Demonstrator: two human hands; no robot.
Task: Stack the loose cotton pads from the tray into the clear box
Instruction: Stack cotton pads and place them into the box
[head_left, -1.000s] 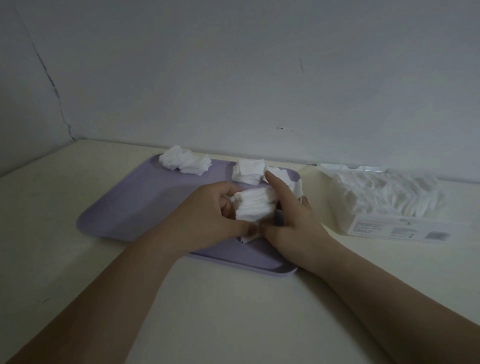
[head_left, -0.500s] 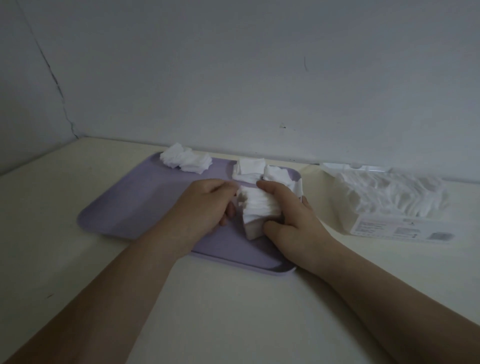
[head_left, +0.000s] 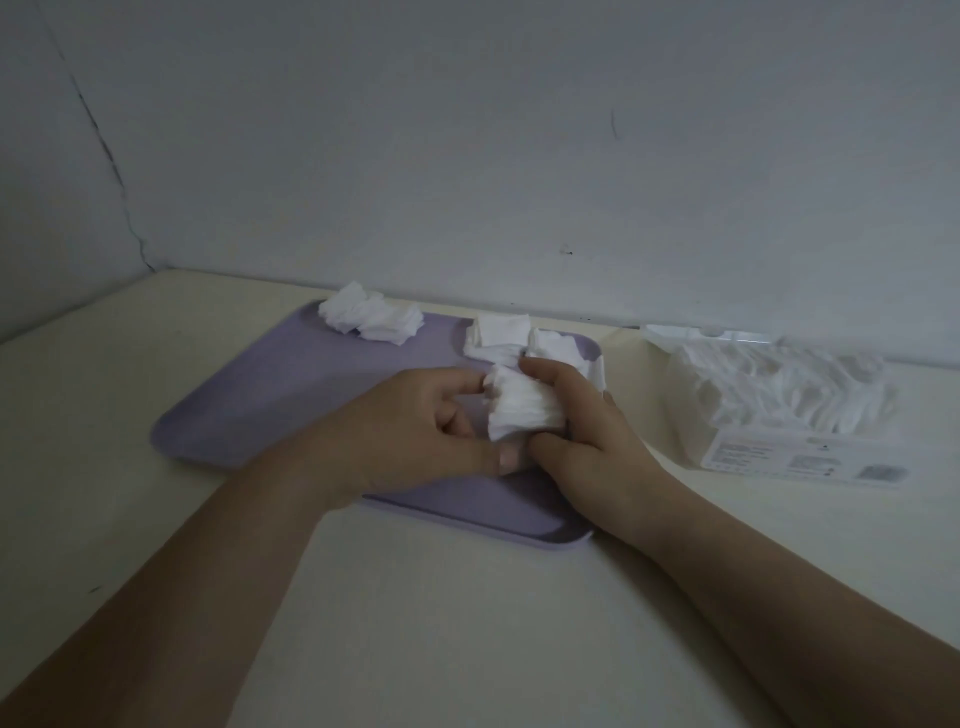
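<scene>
Over the tray (head_left: 291, 395), left hand (head_left: 410, 426) and right hand (head_left: 587, 431) grip one pad bundle (head_left: 519, 410). A left heap (head_left: 371, 319) and a right heap (head_left: 501, 335) lie unboxed at the tray's far edge; the clear box (head_left: 753, 457) right of it looks well filled

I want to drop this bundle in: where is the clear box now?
In the head view, the clear box stands on the table at the right, beside the purple tray and past the right hand, near the wall.

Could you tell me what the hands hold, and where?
A stack of cotton pads: right hand grips its top and bottom edges, left hand pinches its left side.
</scene>
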